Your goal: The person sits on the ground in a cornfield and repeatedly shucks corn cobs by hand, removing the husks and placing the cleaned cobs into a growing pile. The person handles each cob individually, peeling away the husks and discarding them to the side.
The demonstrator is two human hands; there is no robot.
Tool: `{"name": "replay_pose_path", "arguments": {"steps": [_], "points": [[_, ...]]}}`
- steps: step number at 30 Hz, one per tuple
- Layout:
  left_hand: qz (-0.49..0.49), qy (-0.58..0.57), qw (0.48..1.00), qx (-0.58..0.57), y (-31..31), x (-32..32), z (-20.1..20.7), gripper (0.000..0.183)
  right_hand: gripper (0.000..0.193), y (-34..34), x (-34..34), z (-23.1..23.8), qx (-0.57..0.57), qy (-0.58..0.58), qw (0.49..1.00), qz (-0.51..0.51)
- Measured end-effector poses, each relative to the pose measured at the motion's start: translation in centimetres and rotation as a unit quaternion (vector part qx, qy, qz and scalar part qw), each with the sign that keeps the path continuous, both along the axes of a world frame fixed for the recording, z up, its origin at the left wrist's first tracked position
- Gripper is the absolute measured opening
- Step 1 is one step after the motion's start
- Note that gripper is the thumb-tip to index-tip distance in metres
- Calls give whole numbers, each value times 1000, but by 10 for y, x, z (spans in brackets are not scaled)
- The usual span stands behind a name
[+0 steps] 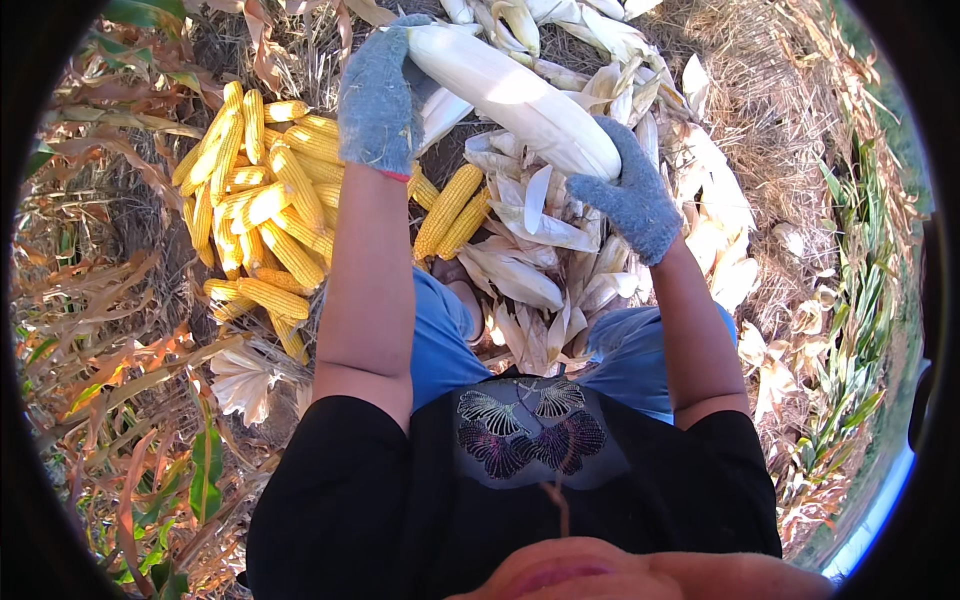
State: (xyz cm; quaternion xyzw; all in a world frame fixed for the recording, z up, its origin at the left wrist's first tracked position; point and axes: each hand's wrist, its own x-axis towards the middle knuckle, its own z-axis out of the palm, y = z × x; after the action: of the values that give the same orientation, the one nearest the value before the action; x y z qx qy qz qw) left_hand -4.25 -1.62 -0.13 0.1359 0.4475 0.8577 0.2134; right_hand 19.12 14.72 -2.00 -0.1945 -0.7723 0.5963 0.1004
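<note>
Above the loose husks (530, 285), a wrapped ear of corn (515, 95) lies aslant

From my distant seat, through the head camera, I see the ear as one long, pale shape, held up off the husks. Its long axis slopes from upper left down to lower right, and each end meets a hand gloved in grey. The left hand (378, 100) has the upper end, the right hand (635, 195) the lower, so neither is nearer to the ear; both touch it.

The left is folded around its end with its back mostly toward me; its fingertips are hidden, and I cannot tell how firmly they press. The right forms a fork, pinching the lower end between thumb and fingers. The long middle of the ear lies uncovered between the two.

Just left of the left forearm (368, 270) sits a pile of bare yellow ears (265, 205). A few more yellow ears (448, 212) lie to its right, on the side where the husks spread.
</note>
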Motion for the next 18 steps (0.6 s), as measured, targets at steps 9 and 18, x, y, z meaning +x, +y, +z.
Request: {"name": "replay_pose_path", "arguments": {"steps": [9,18], "points": [[50,3,999,13,6,8,6,29,79,-10,-5,-4,183,48,981,-45],[55,-35,996,61,12,11,8,28,78,-12,-8,-5,208,27,977,-31]]}}
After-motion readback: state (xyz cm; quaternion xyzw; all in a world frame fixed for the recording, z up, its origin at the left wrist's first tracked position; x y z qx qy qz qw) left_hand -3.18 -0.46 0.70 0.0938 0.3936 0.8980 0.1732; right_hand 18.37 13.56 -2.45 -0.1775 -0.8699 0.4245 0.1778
